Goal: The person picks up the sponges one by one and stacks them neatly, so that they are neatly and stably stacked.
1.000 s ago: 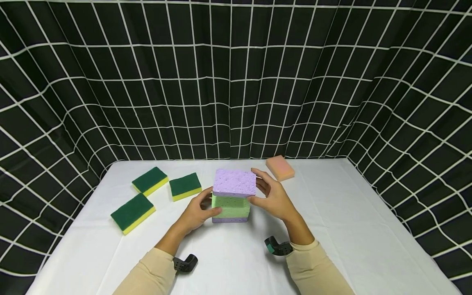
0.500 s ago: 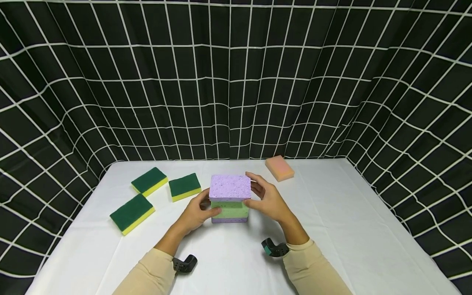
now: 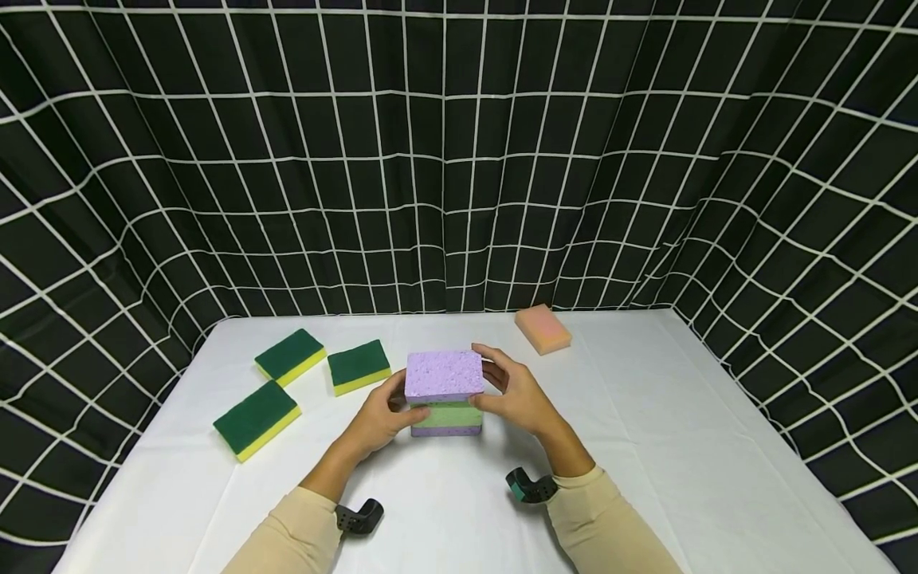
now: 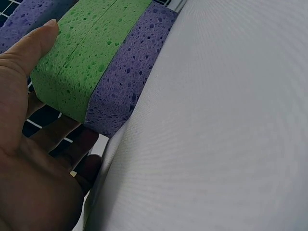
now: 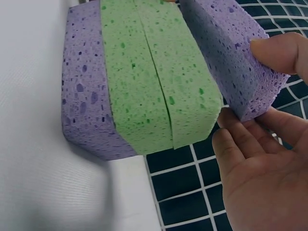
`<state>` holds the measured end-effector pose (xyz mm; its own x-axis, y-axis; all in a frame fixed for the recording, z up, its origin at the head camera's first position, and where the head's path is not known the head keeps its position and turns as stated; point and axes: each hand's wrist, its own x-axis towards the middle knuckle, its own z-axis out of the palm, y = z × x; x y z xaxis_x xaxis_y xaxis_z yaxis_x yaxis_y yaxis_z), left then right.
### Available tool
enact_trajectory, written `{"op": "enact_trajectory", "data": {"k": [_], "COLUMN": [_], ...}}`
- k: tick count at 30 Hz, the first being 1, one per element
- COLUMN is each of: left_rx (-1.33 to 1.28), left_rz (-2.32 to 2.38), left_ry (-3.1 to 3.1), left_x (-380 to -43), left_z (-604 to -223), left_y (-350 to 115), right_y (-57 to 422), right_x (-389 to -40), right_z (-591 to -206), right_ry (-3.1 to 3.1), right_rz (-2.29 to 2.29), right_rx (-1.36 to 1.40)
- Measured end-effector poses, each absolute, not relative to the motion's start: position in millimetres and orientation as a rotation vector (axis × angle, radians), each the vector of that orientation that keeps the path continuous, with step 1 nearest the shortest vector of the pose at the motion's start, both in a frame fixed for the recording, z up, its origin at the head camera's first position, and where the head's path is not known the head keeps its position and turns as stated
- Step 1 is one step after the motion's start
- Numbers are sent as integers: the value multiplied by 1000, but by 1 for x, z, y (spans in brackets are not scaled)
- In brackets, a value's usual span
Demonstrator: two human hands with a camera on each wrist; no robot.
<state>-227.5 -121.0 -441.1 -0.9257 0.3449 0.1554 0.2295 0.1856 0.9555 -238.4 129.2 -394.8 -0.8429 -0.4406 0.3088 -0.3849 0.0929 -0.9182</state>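
A stack of porous sponges stands mid-table: a purple sponge [image 3: 446, 431] at the bottom and two green sponges [image 5: 154, 72] flush on top of it. My right hand [image 3: 523, 399] grips another purple sponge [image 3: 443, 375] by its right end, thumb in front and fingers behind. That sponge hangs just over the green ones, slightly tilted, with a wedge-shaped gap showing in the right wrist view. My left hand [image 3: 376, 418] holds the stack's left end, its thumb on the front of the upper green sponge and its fingers curving behind.
Three green-and-yellow scouring sponges lie at the left: a far one [image 3: 290, 355], a nearer one [image 3: 258, 418], and one beside the stack [image 3: 360, 367]. An orange-pink sponge [image 3: 543, 328] lies at the back right. Black grid-patterned curtains [image 3: 445, 159] enclose the white table [image 3: 645, 446].
My right hand has brought the purple sponge down and a little left, closer over the green sponges. The left hand has stayed at the stack.
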Motion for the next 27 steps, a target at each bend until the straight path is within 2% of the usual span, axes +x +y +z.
{"op": "enact_trajectory", "data": {"k": [27], "left_rx": [525], "left_rz": [1858], "left_ry": [2372], "left_x": [-226], "left_z": [-442], "left_y": [-119], "right_y": [131], "right_x": [-239], "right_z": [-401], "right_ry": [2291], "right_rz": [-1839], "right_rx": [-868]}}
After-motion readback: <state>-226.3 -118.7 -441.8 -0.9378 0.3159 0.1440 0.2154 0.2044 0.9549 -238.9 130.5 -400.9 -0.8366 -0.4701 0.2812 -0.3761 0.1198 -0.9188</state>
